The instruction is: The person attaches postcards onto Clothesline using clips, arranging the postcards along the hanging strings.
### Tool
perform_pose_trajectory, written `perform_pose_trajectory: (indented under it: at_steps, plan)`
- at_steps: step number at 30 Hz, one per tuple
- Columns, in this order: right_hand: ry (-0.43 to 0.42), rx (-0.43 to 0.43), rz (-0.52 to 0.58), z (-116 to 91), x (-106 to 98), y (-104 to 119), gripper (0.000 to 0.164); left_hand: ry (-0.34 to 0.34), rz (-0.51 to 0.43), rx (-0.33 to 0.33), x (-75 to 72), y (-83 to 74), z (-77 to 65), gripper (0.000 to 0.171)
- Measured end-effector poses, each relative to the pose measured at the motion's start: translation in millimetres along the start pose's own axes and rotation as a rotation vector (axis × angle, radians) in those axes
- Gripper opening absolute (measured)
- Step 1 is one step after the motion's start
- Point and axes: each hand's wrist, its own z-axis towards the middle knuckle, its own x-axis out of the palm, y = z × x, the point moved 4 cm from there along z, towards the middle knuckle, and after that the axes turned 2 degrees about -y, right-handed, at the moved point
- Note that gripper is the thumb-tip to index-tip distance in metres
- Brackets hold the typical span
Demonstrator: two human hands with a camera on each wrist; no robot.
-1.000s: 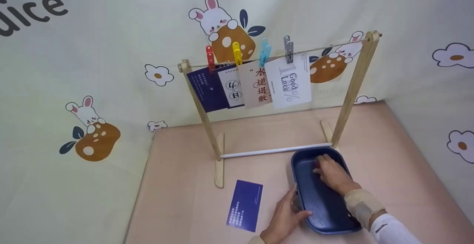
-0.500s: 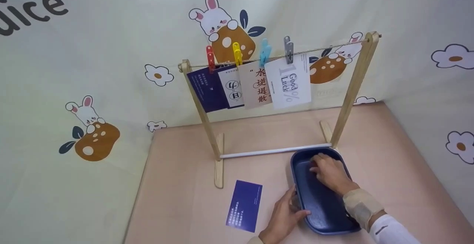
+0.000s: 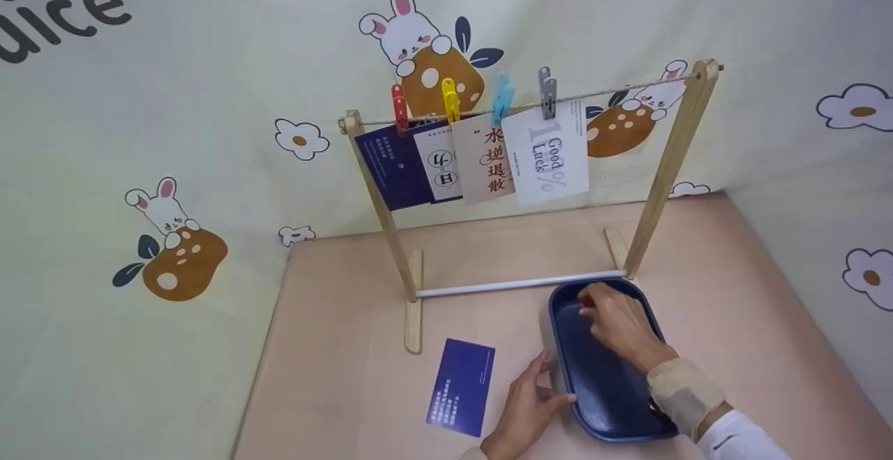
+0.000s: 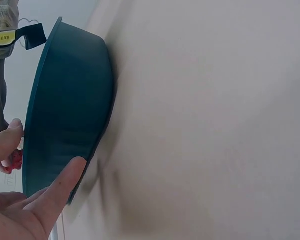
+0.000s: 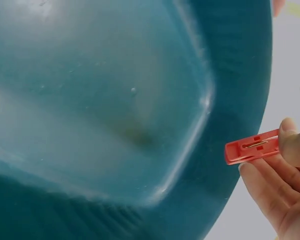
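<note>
My right hand (image 3: 621, 324) pinches a red clothespin (image 5: 252, 147) between thumb and fingers, over the far end of the dark blue plastic tub (image 3: 607, 376). In the head view the clothespin is mostly hidden by the fingers. At the tub's left side is my left hand (image 3: 523, 404), its thumb by the rim and its index finger stretched along the outer wall (image 4: 72, 100). Left of that hand a dark blue card (image 3: 460, 387) with white print lies flat on the table.
A wooden stand (image 3: 670, 167) with a string stands behind. From it hang several cards, such as a white Good Luck card (image 3: 548, 156), under red (image 3: 399, 107), yellow (image 3: 451, 100), light blue (image 3: 502, 100) and grey clothespins (image 3: 548, 93). A white bar (image 3: 516, 284) joins its feet.
My right hand has shifted left and a little up inside the tub, with the red clothespin now at its fingertips. My left hand has slid slightly left, its thumb drawing back to the rim.
</note>
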Motion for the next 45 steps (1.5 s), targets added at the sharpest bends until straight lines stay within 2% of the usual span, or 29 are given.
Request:
perform_pose_trajectory:
  at_steps: [3,8,14,20,26,32,41,45]
  plan:
    - [-0.046,-0.022,0.018,0.5,-4.0,5.5,0.022,-0.005,-0.018,-0.022,-2.5,1.6,-0.6,0.076]
    - [-0.129,-0.079,0.046,0.6,-11.3,15.5,0.025,-0.036,-0.014,-0.12,-8.8,7.5,-2.2,0.071]
    - [-0.241,-0.173,0.106,0.5,-21.1,29.0,0.025,-0.165,0.076,-0.156,-26.8,14.7,-4.0,0.058]
    - [-0.26,-0.209,0.175,0.3,-32.2,42.7,0.017,-0.294,0.096,-0.155,-48.4,23.0,-5.9,0.051]
    - [-0.288,-0.218,0.232,-3.6,-41.4,53.1,0.016,-0.425,0.27,-0.141,-65.4,25.1,-8.1,0.049]
    - [-0.335,-0.241,0.3,-9.1,-49.1,64.7,0.016,-0.528,0.469,-0.209,-81.0,27.8,-11.1,0.053]
    - [-0.387,-0.27,0.378,-16.4,-58.2,82.0,0.016,-0.621,0.557,-0.352,-113.6,45.2,-18.5,0.059]
    - [-0.396,-0.289,0.42,-18.5,-65.1,88.8,0.019,-0.657,0.603,-0.377,-121.7,53.2,-23.0,0.066]
